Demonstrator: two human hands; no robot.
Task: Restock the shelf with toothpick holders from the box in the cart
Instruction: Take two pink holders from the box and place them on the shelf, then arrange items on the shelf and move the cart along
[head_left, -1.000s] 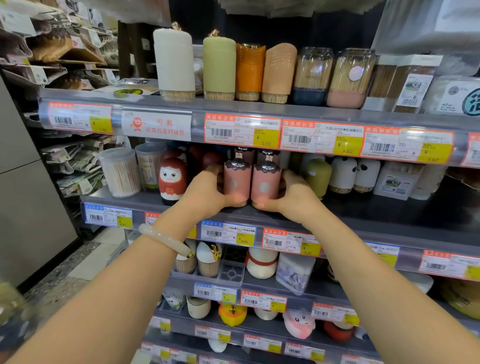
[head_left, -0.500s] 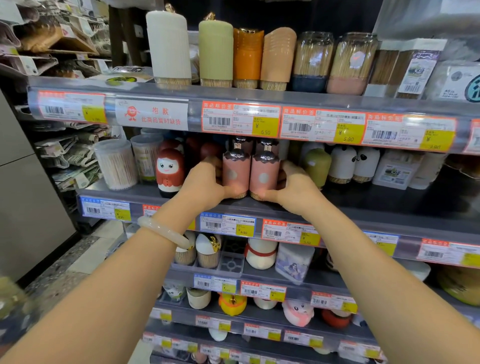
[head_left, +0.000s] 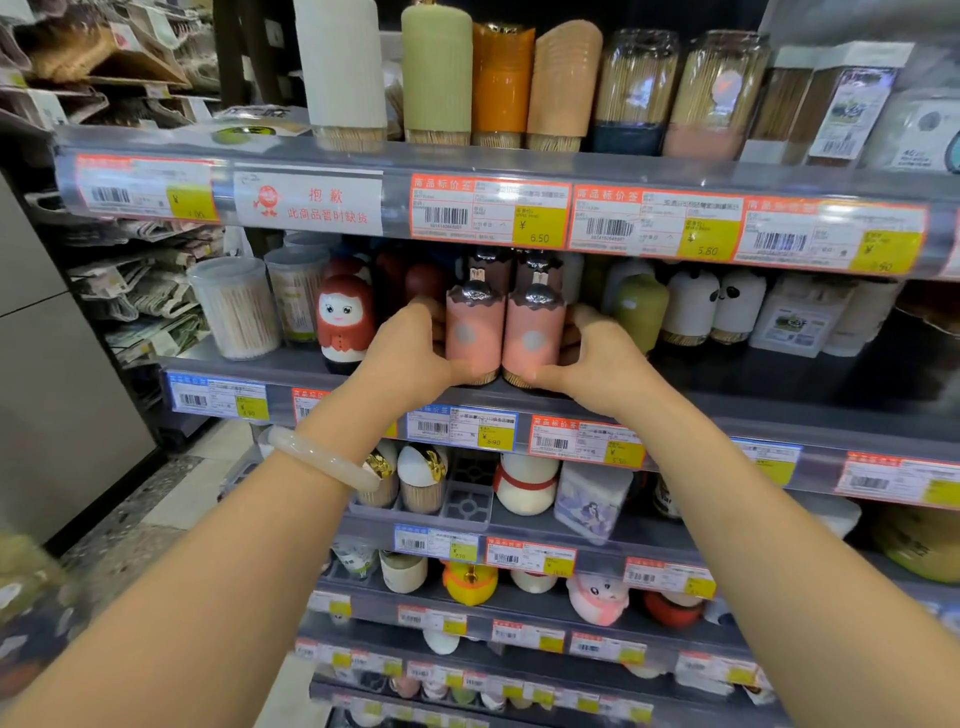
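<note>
Two pink toothpick holders with dark scalloped tops stand side by side on the second shelf. My left hand grips the left pink holder, thumb at its base and fingers round its far side. My right hand grips the right pink holder the same way. More holders of that kind stand behind them, partly hidden. The box and the cart are out of view.
A red doll-shaped holder and clear tubs stand to the left; green and panda holders to the right. The upper shelf edge with price tags overhangs closely. Lower shelves carry more holders. A grey cabinet stands on the left.
Both hands have stayed on the two pink holders on the shelf. The view has shifted slightly closer and downward; the holders look barely moved.
</note>
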